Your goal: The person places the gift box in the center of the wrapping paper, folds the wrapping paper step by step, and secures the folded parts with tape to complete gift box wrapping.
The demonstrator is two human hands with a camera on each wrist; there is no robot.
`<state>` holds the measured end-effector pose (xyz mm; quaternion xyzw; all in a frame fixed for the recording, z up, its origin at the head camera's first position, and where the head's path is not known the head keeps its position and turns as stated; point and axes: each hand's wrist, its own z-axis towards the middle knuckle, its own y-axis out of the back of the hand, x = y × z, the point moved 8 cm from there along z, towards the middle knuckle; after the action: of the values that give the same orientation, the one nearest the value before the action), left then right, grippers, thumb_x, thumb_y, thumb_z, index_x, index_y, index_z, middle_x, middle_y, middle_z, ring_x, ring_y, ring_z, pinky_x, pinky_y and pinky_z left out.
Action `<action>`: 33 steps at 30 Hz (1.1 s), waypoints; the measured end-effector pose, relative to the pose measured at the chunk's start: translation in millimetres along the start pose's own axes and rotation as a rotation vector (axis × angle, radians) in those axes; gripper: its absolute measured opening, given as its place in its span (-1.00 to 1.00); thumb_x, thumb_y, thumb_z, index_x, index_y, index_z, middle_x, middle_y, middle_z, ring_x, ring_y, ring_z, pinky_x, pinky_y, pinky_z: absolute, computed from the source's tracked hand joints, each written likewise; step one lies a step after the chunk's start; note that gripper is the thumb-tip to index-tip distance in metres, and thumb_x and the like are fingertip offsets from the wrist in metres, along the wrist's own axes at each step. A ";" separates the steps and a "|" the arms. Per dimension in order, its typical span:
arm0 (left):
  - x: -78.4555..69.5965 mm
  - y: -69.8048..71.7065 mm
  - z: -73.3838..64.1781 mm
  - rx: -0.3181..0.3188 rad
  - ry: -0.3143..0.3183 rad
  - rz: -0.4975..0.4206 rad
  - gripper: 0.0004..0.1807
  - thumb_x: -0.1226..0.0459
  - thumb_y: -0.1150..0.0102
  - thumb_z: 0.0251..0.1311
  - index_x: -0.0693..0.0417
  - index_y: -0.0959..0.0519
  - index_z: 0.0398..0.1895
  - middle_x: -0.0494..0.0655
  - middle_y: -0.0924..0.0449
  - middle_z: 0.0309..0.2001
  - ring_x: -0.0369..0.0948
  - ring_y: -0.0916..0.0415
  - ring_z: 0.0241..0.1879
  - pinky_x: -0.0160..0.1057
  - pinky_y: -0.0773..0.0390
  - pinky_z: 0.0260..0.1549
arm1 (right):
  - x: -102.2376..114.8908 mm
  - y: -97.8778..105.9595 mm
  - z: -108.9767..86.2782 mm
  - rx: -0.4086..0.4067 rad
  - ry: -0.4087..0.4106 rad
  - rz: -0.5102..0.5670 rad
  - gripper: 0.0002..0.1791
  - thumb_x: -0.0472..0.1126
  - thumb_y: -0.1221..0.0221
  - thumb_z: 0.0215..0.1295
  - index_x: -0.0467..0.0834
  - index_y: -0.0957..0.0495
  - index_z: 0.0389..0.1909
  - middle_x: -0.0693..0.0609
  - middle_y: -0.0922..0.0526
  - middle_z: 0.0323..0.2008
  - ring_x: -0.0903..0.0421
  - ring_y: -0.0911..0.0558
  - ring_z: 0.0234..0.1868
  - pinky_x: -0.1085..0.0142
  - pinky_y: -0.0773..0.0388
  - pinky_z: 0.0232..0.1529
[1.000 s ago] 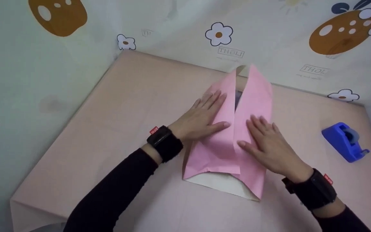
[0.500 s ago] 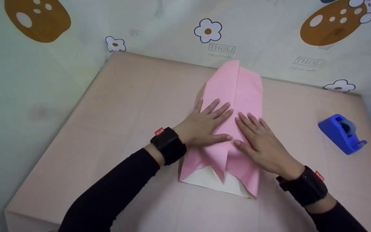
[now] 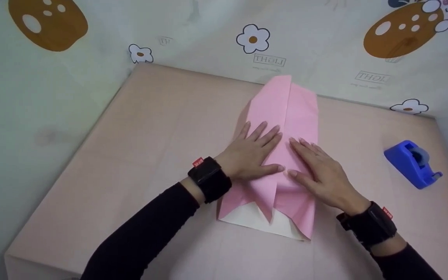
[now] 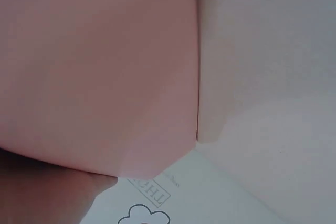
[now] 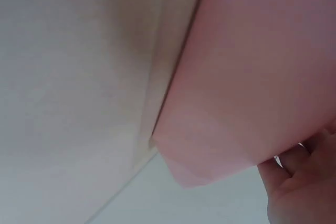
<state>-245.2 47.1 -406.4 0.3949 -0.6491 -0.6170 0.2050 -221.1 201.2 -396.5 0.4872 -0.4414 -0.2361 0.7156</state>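
Pink wrapping paper (image 3: 268, 105), white on its inner side, is folded into a long upright-lying parcel at the middle of the table. Its two flaps overlap along a lengthwise seam, and the near end gapes with a pointed flap hanging over the white inside. My left hand (image 3: 253, 155) lies spread on the left flap, thumb at the seam. On the right part, my right hand (image 3: 321, 175) rests with straight fingers, thumb close to the left thumb. Both wrist views show the pink paper's side (image 4: 121, 77) near the table. What the paper encloses is hidden.
A blue tape dispenser (image 3: 412, 163) stands on the table to the right. The table (image 3: 161, 128) has a pale pink cover and meets a patterned wall sheet (image 3: 200, 42) at the back and left.
The far ends of the flaps, earlier standing apart with a dark gap, now lie overlapped. The near pointed flap has shifted left. Both hands stay pressed on the paper.
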 end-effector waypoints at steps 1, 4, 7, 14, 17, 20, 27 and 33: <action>0.0 -0.2 0.1 0.001 0.000 0.003 -0.06 -0.38 0.42 0.42 -0.08 0.23 0.66 -0.16 0.42 0.66 -0.02 0.49 0.65 0.16 0.48 0.57 | -1.0 0.6 0.4 -0.014 0.008 0.007 -0.25 0.04 -0.15 0.41 -0.03 -0.18 0.57 -0.16 -0.30 0.52 -0.20 -0.29 0.53 -0.16 -0.19 0.51; 1.1 0.2 0.0 -0.018 -0.007 0.017 -0.06 -0.38 0.39 0.41 -0.08 0.19 0.66 -0.19 0.38 0.67 -0.02 0.42 0.66 0.17 0.41 0.59 | -6.2 7.9 5.3 -0.122 0.026 0.069 -0.36 -0.08 -0.18 0.41 -0.02 -0.33 0.49 -0.08 -0.47 0.42 -0.13 -0.46 0.43 0.04 -0.37 0.43; 2.7 2.9 0.7 -0.052 -0.017 0.026 -0.06 -0.38 0.33 0.40 -0.07 0.11 0.66 -0.19 0.27 0.67 0.00 0.32 0.66 0.16 0.32 0.60 | -13.4 17.1 14.3 -0.277 0.058 0.151 -0.49 -0.21 -0.22 0.38 -0.06 -0.51 0.35 -0.01 -0.60 0.31 -0.03 -0.60 0.30 0.39 -0.39 0.35; 0.0 3.3 5.2 -0.060 -0.061 0.047 -0.06 -0.35 0.33 0.42 0.01 0.09 0.65 -0.11 0.20 0.67 -0.06 0.32 0.67 0.03 0.34 0.62 | -20.9 4.0 31.6 -0.222 0.088 0.159 -0.38 -0.15 -0.16 0.44 -0.06 -0.33 0.49 0.01 -0.30 0.54 -0.03 -0.24 0.58 0.16 -0.06 0.60; -2.0 2.7 6.0 -0.055 -0.073 0.060 -0.06 -0.33 0.35 0.43 0.04 0.14 0.65 -0.10 0.25 0.67 -0.10 0.37 0.67 0.01 0.37 0.62 | -20.4 -0.1 33.8 -0.134 0.089 0.093 -0.33 -0.09 -0.11 0.47 -0.05 -0.20 0.55 0.02 -0.21 0.57 -0.05 -0.17 0.61 -0.03 0.04 0.62; -2.6 3.4 6.3 -0.058 -0.075 0.068 -0.06 -0.33 0.34 0.43 0.04 0.15 0.65 -0.10 0.25 0.67 -0.10 0.37 0.67 0.02 0.36 0.62 | -18.2 -1.9 35.9 -0.057 0.094 0.004 -0.31 0.01 -0.06 0.50 -0.05 -0.15 0.57 -0.01 -0.16 0.59 -0.09 -0.15 0.61 -0.08 0.06 0.61; -2.4 2.9 6.6 -0.070 -0.081 0.085 -0.06 -0.34 0.35 0.43 0.06 0.12 0.65 -0.07 0.21 0.67 -0.08 0.33 0.67 0.05 0.32 0.62 | -11.8 -1.4 39.7 0.021 0.090 -0.131 -0.27 0.22 -0.03 0.48 -0.04 -0.23 0.54 -0.04 -0.23 0.56 -0.13 -0.17 0.60 -0.08 -0.03 0.59; -0.6 0.2 4.4 -0.067 -0.065 0.049 -0.05 -0.35 0.36 0.42 0.03 0.14 0.65 -0.11 0.24 0.67 -0.11 0.36 0.67 0.03 0.35 0.62 | -11.6 -4.6 38.5 0.017 0.078 -0.116 -0.27 0.20 -0.06 0.47 -0.04 -0.23 0.54 -0.04 -0.23 0.56 -0.11 -0.17 0.60 -0.06 0.00 0.61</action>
<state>-248.2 50.4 -406.7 0.3514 -0.6439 -0.6457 0.2121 -259.6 189.4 -400.1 0.5270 -0.3862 -0.2541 0.7131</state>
